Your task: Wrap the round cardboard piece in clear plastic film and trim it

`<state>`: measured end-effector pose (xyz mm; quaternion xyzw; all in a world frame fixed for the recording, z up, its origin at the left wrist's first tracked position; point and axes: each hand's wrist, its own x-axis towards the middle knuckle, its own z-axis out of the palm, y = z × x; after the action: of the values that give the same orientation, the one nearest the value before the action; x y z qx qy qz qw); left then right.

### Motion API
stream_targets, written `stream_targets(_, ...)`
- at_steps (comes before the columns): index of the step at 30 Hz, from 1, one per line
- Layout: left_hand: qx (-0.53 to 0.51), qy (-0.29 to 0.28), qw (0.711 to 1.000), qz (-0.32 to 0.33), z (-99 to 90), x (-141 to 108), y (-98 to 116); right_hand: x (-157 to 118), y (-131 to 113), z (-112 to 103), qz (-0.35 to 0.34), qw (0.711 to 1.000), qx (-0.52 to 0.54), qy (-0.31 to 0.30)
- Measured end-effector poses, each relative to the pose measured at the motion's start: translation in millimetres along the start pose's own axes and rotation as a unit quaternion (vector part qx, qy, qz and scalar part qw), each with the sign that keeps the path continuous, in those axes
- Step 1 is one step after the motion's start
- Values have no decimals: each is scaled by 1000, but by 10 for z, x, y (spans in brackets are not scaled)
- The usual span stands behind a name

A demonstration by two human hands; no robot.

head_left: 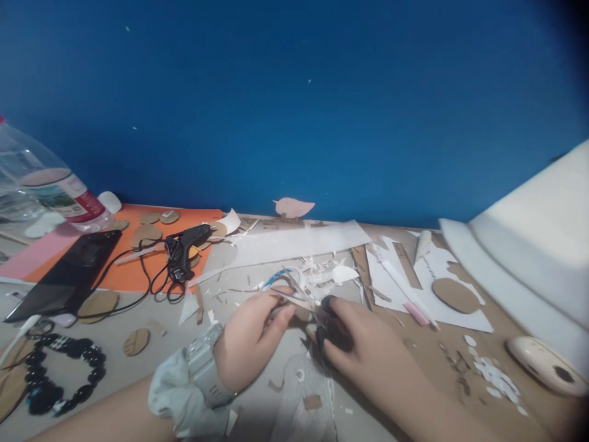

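Near the middle of the table, my right hand [363, 344] is closed round the black handles of a pair of scissors [330, 319]. The blades point left, towards my left hand [251, 334]. My left hand is pinched close to the blade tips, and what lies between its fingers is too small and blurred to name. A watch-like grey band [209, 368] and a pale scrunchie [170, 390] are on my left wrist. White and brown paper scraps [322, 273] lie just beyond both hands, beside a roll of tape with a blue ring [280, 277].
A black glue gun [184, 252] with its cord rests on orange paper [138, 270] at left. Near it are a dark phone-like slab [67, 276], a plastic bottle [59, 184] and a beaded bracelet [62, 374]. At right are a cardboard oval [455, 295], white sheets and a cream mouse-like object [545, 365].
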<state>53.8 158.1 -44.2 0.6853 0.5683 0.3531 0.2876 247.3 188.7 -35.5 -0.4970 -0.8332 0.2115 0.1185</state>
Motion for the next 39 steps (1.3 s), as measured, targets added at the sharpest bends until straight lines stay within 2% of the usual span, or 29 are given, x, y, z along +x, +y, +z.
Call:
stream_targets(14, -11, -21, 999, -25, -3, -9, 10, 7, 11, 2, -10, 999, -25, 21)
stream_targets(30, 16, -11, 1000, -10, -13, 2, 35, -18, 15, -9, -15, 998, -52, 33)
stream_targets(39, -11, -11, 1000, 10, -30, 7, 35, -7, 13, -33, -25, 995, -87, 44)
